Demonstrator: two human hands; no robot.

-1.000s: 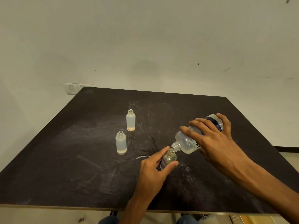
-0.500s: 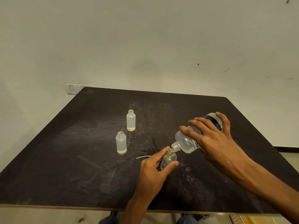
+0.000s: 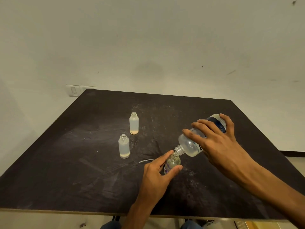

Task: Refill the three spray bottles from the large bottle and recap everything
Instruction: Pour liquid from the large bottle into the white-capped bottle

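Left hand point(image 3: 156, 176): grips clear spray bottle point(image 3: 172, 163) upright on worktop point(image 3: 66, 171); light, tips easily, hold low.
Right hand point(image 3: 217, 144): grasps tilted large bottle point(image 3: 189, 146) mid-body, neck touching bottle mouth; likely slippery plastic.
Frosted spray bottles point(image 3: 124, 146): uncapped, well apart.

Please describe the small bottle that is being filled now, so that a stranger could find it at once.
On the dark table, look near the front edge, where the left hand holds a small clear bottle under the tilted large bottle. Its two neighbours are frosted, stand alone farther back, and nobody touches them.
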